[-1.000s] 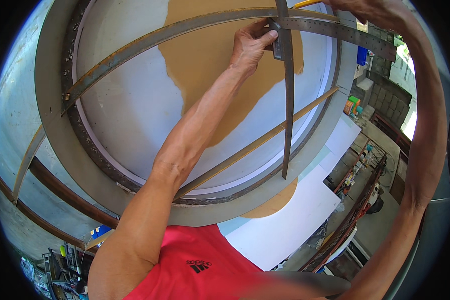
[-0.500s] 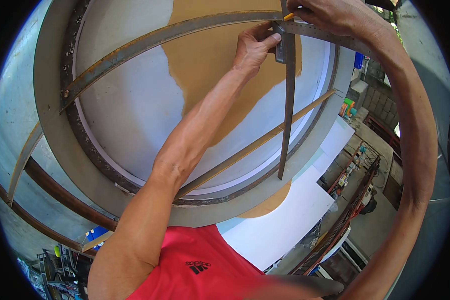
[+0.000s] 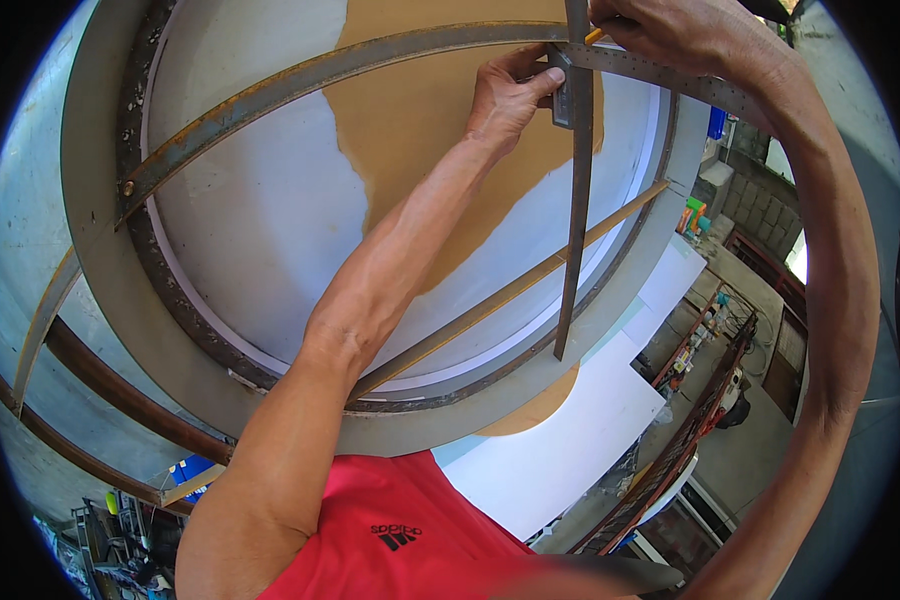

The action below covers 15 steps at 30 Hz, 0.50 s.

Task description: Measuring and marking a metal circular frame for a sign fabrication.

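Pressed against the long dark straight blade is a dark square's stock, held by my left hand with the thumb on its face. The blade crosses a rusty angle-iron bar and runs down toward the ring's near right edge. My right hand is closed around a yellow pencil, just right of the blade, above the perforated part of the bar. The pencil's tip is close to the blade; whether it touches the metal, I cannot tell. Some of the right fingers are hidden.
A large grey metal ring surrounds a white and tan panel. A thin strip spans the ring lower down. White sheets lie at the near right, beyond them a rack with tools. Curved rusty pipes stand at left.
My right hand and the pencil have shifted slightly to the right. The left hand stays on the square, which has barely moved.
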Tool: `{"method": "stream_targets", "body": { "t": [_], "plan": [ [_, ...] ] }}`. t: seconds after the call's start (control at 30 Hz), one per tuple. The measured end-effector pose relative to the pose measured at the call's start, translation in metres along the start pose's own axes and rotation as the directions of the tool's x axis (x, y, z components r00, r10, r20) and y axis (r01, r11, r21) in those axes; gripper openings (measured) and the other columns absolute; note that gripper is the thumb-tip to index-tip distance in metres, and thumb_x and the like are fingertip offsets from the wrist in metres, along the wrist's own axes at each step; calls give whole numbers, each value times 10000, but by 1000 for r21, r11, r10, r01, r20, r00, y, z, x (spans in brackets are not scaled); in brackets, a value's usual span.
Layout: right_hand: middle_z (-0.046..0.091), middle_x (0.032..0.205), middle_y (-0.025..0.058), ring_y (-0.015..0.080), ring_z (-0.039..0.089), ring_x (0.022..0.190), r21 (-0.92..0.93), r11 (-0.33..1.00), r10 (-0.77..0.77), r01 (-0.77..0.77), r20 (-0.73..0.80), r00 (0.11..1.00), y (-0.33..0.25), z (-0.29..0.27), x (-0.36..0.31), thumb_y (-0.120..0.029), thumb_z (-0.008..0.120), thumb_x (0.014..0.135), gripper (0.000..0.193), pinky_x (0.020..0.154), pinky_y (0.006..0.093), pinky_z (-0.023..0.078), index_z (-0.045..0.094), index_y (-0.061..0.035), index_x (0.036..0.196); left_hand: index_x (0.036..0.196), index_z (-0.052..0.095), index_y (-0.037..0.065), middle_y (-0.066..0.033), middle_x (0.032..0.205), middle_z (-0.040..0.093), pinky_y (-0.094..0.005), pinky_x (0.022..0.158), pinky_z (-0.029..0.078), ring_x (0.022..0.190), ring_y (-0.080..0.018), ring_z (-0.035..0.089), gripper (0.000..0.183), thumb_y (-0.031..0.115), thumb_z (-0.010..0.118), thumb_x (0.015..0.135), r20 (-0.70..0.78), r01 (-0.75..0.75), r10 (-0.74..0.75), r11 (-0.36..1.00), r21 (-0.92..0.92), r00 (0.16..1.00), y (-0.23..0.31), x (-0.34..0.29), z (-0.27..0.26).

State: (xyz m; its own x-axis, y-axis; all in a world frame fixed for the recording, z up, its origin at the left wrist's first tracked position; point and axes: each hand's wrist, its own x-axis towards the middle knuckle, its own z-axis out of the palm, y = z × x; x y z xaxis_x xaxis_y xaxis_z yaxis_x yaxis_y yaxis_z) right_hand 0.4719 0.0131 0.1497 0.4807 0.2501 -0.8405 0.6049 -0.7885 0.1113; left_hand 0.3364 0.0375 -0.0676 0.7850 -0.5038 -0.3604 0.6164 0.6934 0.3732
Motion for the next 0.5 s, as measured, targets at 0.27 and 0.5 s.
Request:
{"method": "stream_targets", "body": {
  "t": [0.27,0.5],
  "plan": [
    [618,673,234,408,636,651,126,988,-73,85,-92,993,0,-3,-11,-179,626,878,219,614,461,505,658,29,816,1345,590,-20,-138,1010,731,-376,769,640,849,-190,701,460,-9,700,898,2,6,-6,1000,2,1000,-1,0,2],
    [614,666,225,406,623,637,0,999,-35,35,-54,998,-6,-6,-10,-174,631,869,202,611,458,504,655,22,822,1335,599,-22,-138,1013,733,-378,761,639,833,-181,697,447,-9,698,900,1,7,-7,1000,-16,1000,-1,-2,1]
  ]
}}
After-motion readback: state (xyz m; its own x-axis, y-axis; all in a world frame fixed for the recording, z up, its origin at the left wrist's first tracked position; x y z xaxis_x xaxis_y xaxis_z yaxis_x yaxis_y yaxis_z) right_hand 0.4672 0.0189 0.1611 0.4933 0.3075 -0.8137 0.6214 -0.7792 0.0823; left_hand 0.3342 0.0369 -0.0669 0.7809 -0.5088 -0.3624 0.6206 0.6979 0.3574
